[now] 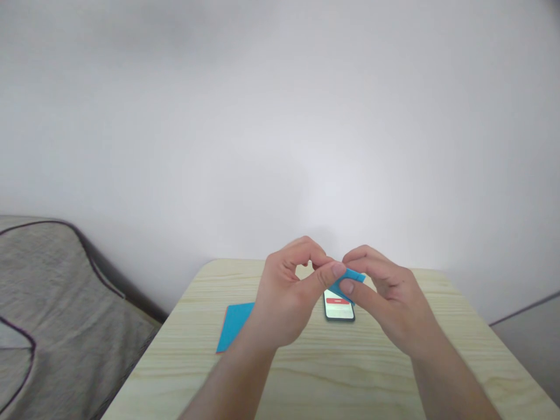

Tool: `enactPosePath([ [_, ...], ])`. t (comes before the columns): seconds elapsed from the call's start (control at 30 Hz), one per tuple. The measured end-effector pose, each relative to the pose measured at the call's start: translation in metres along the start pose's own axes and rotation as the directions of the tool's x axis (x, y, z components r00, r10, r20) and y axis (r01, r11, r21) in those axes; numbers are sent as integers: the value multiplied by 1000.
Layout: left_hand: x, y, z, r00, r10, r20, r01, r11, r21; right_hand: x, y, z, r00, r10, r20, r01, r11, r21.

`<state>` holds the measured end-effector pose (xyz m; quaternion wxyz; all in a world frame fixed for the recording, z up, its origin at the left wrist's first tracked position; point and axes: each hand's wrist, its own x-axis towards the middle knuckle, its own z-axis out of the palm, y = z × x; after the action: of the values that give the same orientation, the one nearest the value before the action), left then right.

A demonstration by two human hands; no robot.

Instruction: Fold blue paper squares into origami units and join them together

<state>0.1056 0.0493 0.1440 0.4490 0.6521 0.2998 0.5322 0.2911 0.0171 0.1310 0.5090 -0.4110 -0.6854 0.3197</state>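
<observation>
Between my two hands is a small piece of folded blue paper (356, 276), held above the table. My left hand (294, 291) pinches its left end between thumb and fingers. The thumb of my right hand (387, 291) presses on its front, with the fingers behind it. Parts of the paper are covered by my fingers. Below and behind it lies a phone (340, 313) with a lit screen, its upper part hidden. A flat stack of blue paper (235, 322) with a reddish edge rests left of my left hand, partly covered by that arm.
The light wood-grain table (332, 373) stands against a white wall (280, 128). To the left is grey fabric (65, 303) with dark piping, beside the table's edge. A pale panel (534, 332) shows at the right.
</observation>
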Motion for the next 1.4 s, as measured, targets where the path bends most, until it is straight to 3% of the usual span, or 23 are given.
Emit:
enactPosePath([
  [0.23, 0, -1, 1, 992, -93, 82, 92, 996, 21, -1, -5, -3, 994, 100, 52, -101, 994, 31],
  [0.47, -5, -3, 3, 997, -51, 64, 44, 994, 98, 3, 5, 3, 969, 217, -115, -184, 952, 246],
  [0.57, -6, -2, 4, 998, -38, 51, 31, 989, 143, 3, 11, 5, 969, 203, -138, -152, 939, 310],
  [0.83, -5, -1, 6, 999, 41, 26, -46, 974, 220, 1, -6, 3, 981, 176, -84, -153, 962, 226],
  [1.0, -6, -1, 7, 998, 64, 12, -65, 971, 230, 1, -2, 1, 984, 160, -83, -136, 962, 238],
  [1.4, -9, 1, 1, 989, 113, 94, -137, 939, 315, 0, 1, 0, 982, 148, -117, -116, 962, 248],
])
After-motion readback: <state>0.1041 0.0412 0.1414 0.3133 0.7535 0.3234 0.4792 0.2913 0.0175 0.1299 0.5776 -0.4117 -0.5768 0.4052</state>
